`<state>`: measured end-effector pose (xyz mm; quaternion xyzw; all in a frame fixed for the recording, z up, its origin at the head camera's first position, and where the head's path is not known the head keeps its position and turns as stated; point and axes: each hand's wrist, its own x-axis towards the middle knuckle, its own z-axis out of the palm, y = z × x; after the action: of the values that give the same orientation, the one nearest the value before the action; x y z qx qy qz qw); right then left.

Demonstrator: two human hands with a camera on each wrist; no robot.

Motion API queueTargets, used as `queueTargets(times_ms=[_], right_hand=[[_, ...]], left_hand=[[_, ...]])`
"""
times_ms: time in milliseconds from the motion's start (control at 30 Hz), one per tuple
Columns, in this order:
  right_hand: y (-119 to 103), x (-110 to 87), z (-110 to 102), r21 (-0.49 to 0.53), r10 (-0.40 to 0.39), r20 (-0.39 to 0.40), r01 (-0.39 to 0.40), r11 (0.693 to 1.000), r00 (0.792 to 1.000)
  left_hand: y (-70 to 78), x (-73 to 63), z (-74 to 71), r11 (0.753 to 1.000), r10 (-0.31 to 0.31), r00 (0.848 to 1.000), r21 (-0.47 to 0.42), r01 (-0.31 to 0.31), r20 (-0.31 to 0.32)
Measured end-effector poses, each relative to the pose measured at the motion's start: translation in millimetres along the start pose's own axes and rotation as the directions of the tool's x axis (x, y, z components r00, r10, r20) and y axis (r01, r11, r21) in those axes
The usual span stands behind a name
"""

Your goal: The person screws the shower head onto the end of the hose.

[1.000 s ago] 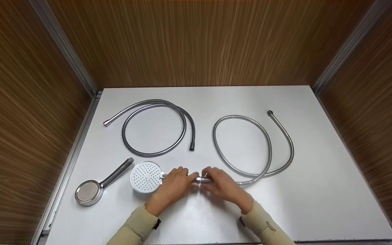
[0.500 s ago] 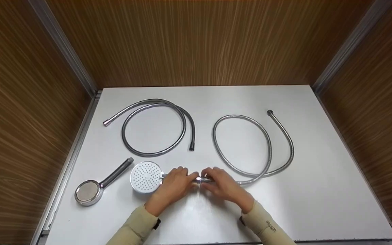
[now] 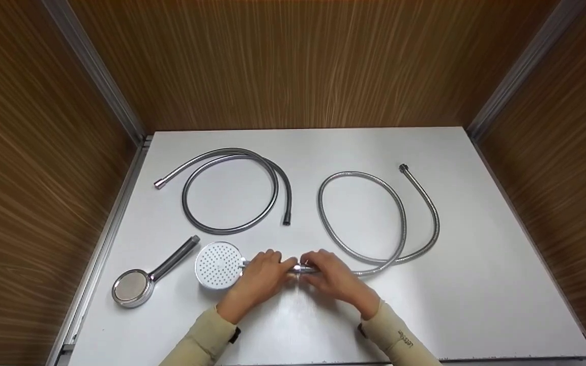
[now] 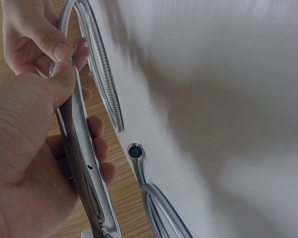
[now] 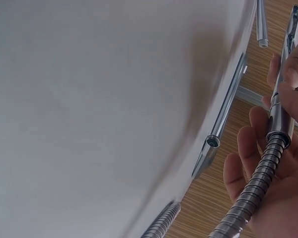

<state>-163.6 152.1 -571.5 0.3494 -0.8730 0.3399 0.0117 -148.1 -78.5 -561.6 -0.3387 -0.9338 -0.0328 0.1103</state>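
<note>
A chrome hand shower with a round white spray face [image 3: 218, 265] is held by its handle [image 4: 84, 148] in my left hand [image 3: 265, 274]. My right hand [image 3: 334, 276] pinches the metal end nut [image 5: 280, 121] of a ribbed shower hose [image 3: 361, 175]. Nut and handle end meet in line between the two hands, with thumbs close together. From the right hand the hose runs off in a loop on the white table, its other end [image 3: 404, 168] lying at the back right. Part of the handle is hidden under my left fingers.
Left of my hands lies a second chrome hand shower [image 3: 133, 287], its handle pointing up and right. Another coiled, smoother hose [image 3: 230, 231] rests behind it on the white table [image 3: 481, 284]. Wood-patterned panels [image 3: 293, 61] enclose the back and sides.
The fingers of my right hand shift very slightly at the nut. Hand shower, hoses and my left hand stay practically where they were.
</note>
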Motion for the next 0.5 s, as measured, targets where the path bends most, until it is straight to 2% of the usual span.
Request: queueTargets(times_ms=[167, 367, 500], right_hand=[[1.2, 0.5, 0.8, 0.01, 0.002, 0.006, -0.002, 1.0, 1.0], [-0.2, 0.1, 1.2, 0.028, 0.029, 0.018, -0.029, 0.999, 0.999], [-0.1, 0.2, 2.4, 0.028, 0.02, 0.009, -0.02, 0.999, 1.0]], left_hand=[[-0.5, 0.3, -0.8, 0.998, -0.013, 1.0, -0.06, 0.014, 0.02], [-0.2, 1.3, -1.3, 0.999, -0.009, 0.999, -0.046, 0.011, 0.037], [0.1, 1.3, -1.5, 0.999, -0.01, 0.999, -0.049, 0.012, 0.041]])
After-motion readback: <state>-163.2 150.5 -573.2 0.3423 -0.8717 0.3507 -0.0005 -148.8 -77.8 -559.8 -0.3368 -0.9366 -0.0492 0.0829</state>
